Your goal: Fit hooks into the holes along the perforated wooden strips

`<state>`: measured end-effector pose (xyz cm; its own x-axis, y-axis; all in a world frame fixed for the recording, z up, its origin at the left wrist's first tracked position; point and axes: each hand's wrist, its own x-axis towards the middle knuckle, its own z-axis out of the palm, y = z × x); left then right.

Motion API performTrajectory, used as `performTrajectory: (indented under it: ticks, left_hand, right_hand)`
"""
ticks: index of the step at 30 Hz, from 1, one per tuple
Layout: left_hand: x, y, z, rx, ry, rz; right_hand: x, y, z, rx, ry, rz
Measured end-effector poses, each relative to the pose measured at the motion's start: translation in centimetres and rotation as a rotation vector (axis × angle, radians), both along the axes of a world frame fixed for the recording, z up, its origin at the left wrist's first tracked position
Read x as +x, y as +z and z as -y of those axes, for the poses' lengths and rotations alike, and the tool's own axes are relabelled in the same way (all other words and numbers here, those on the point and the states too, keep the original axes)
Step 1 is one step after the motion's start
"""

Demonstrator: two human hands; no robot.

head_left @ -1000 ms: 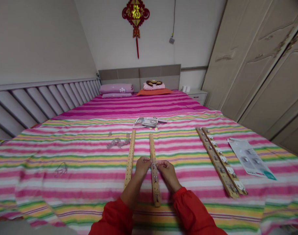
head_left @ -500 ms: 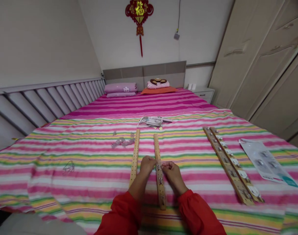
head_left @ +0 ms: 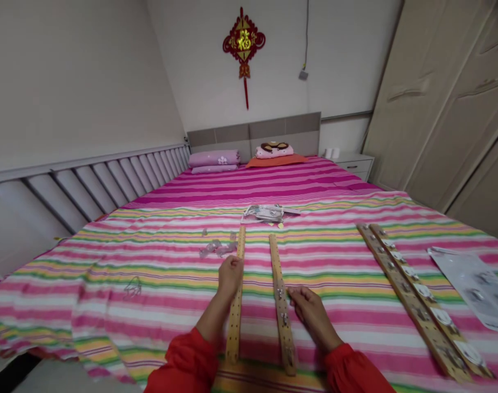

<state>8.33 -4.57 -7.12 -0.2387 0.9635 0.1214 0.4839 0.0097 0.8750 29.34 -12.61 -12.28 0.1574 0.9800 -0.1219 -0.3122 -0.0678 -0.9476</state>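
Note:
My left hand [head_left: 230, 274] is closed over the left wooden strip [head_left: 235, 322], which has rows of small holes. Whatever its fingertips may be pinching is too small to make out. My right hand [head_left: 312, 316] lies just right of a second wooden strip [head_left: 275, 256], its fingers loosely apart and the index fingertip near that strip's edge. Small metal-and-clear hooks [head_left: 284, 318] are fixed along the near half of this second strip. Its far half shows only holes.
Two longer strips with hooks [head_left: 390, 273] lie at the right, beside a clear pack of hooks [head_left: 472, 286]. Scraps of clear plastic [head_left: 216, 248] and a plastic packet [head_left: 265, 213] lie farther off. A bed rail [head_left: 110, 177] runs along the left.
My hands have parted from the hooked strip: the left moved left to the other strip, the right drew slightly away. The whole view has shifted a little.

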Motion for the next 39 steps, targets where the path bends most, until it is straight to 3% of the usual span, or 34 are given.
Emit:
performTrajectory:
  ticks: [5, 13, 21, 27, 30, 34, 39]
  left_hand:
    - [-4.2, 0.8, -2.3, 0.129, 0.154, -0.119]
    - [-5.5, 0.9, -4.0, 0.172, 0.200, -0.041]
    - [-6.7, 0.7, -3.1, 0.109, 0.331, 0.448]
    - [-7.2, 1.2, 0.1, -0.031, 0.252, 0.868]
    - [-6.5, 1.9, 2.2, -0.093, 0.180, 0.999]
    - [-3.8, 2.1, 4.8, -0.192, 0.018, 1.199]
    - [1.3, 1.4, 6.9, -0.280, -0.079, 1.168]
  right_hand:
    - [0.0, 0.0, -0.2, -0.015, -0.001, -0.026]
    - [0.0, -0.1, -0.1, -0.012, -0.024, -0.001]
    - [0.1, -0.1, -0.2, 0.000, -0.005, 0.022]
    - [0.1, -0.1, -0.1, 0.002, 0.006, 0.022]
    - [0.0, 0.3, 0.0, 0.009, -0.005, 0.016]
    - [-0.1, 0.9, 0.2, 0.003, -0.037, -0.018]
    - [-0.1, 1.5, 0.6, 0.039, -0.052, -0.066]
